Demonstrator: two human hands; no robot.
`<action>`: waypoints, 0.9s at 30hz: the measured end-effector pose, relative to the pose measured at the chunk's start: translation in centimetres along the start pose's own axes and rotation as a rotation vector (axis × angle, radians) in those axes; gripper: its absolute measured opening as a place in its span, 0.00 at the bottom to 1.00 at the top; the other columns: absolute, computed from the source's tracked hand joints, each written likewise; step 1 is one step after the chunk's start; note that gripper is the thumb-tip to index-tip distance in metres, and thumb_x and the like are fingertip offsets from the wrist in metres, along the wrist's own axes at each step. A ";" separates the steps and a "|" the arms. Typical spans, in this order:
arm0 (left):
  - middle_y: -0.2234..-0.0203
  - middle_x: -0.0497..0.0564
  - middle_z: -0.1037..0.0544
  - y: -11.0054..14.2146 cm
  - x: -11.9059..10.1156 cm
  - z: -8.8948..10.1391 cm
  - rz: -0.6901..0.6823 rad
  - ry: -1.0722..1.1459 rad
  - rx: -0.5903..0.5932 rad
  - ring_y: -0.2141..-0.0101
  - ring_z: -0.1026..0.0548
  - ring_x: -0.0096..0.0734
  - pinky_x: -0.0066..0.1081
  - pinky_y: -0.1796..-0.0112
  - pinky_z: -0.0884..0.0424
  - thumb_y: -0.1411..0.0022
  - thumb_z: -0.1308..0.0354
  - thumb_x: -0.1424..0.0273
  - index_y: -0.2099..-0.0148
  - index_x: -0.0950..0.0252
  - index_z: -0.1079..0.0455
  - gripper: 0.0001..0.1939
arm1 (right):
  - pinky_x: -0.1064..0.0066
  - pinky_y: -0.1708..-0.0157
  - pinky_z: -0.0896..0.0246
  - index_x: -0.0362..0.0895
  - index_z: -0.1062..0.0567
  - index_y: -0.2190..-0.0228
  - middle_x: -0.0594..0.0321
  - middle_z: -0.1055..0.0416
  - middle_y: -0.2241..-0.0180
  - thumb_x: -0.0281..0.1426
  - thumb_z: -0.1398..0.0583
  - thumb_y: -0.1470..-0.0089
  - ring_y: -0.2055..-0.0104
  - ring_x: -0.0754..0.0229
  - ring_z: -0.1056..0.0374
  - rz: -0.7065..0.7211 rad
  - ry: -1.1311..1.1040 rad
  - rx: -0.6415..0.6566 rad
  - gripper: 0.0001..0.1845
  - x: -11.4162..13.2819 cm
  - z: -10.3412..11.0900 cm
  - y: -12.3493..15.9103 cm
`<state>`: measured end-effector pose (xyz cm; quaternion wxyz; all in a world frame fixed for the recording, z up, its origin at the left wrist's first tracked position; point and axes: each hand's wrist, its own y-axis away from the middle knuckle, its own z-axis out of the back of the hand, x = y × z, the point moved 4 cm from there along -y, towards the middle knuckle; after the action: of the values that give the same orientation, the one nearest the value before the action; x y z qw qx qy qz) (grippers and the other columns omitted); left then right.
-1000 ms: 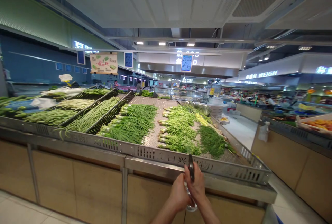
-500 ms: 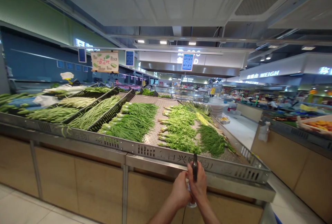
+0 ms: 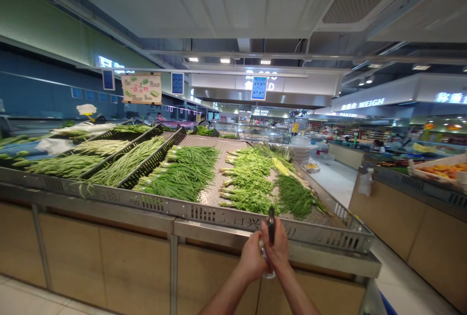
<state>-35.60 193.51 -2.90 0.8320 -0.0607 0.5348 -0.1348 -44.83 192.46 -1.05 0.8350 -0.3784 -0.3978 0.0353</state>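
Note:
Both my hands are together in front of the vegetable stand, closed round a clear spray bottle (image 3: 269,274) with a black head (image 3: 271,225). My right hand (image 3: 278,244) wraps the upper part, just under and beside the black head. On the other side, my left hand (image 3: 252,256) is shut against the bottle, and its fingertips are partly hidden. Most of the bottle's body is covered by the hands. Beyond the stand's metal rim (image 3: 233,217) lie bunches of leafy celery-like greens (image 3: 251,178), feathery dill-like greens (image 3: 296,195) and long green chives (image 3: 186,171).
Black slotted dividers (image 3: 155,157) separate long beans (image 3: 129,161) on the left. Wooden panels (image 3: 136,261) form the stand's front. A walkway (image 3: 335,178) runs along its right side, past another stand (image 3: 397,222). Price screens (image 3: 259,88) hang overhead.
The view has shifted slightly, so the stand and signs appear a little further left. My hands still grip the spray bottle and sit slightly higher in the picture.

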 end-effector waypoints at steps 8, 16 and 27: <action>0.62 0.51 0.29 0.0 -0.1 0.9 0.044 -0.020 0.001 0.62 0.32 0.37 0.29 0.60 0.37 0.73 0.39 0.79 0.59 0.66 0.37 0.32 | 0.68 0.71 0.44 0.42 0.35 0.70 0.58 0.34 0.74 0.46 0.52 0.53 0.71 0.57 0.37 0.010 0.042 0.061 0.20 0.9 -0.4 -0.7; 0.60 0.53 0.30 -0.3 -1.3 1.6 -0.081 0.014 -0.074 0.59 0.33 0.37 0.30 0.57 0.39 0.66 0.43 0.77 0.56 0.66 0.38 0.28 | 0.64 0.64 0.44 0.41 0.36 0.63 0.54 0.34 0.66 0.44 0.52 0.53 0.64 0.55 0.37 0.051 -0.058 -0.023 0.22 2.1 0.0 -1.2; 0.59 0.54 0.31 -0.5 -1.7 2.4 -0.106 -0.007 -0.100 0.59 0.33 0.37 0.31 0.57 0.38 0.65 0.43 0.77 0.55 0.66 0.39 0.29 | 0.67 0.68 0.42 0.39 0.36 0.61 0.53 0.32 0.65 0.44 0.51 0.53 0.64 0.56 0.36 0.064 -0.058 -0.042 0.24 2.9 -0.2 -1.8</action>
<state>-34.16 193.43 -0.27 0.8214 -0.1310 0.5339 -0.1516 -43.16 192.13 1.87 0.8135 -0.4070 -0.4103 0.0646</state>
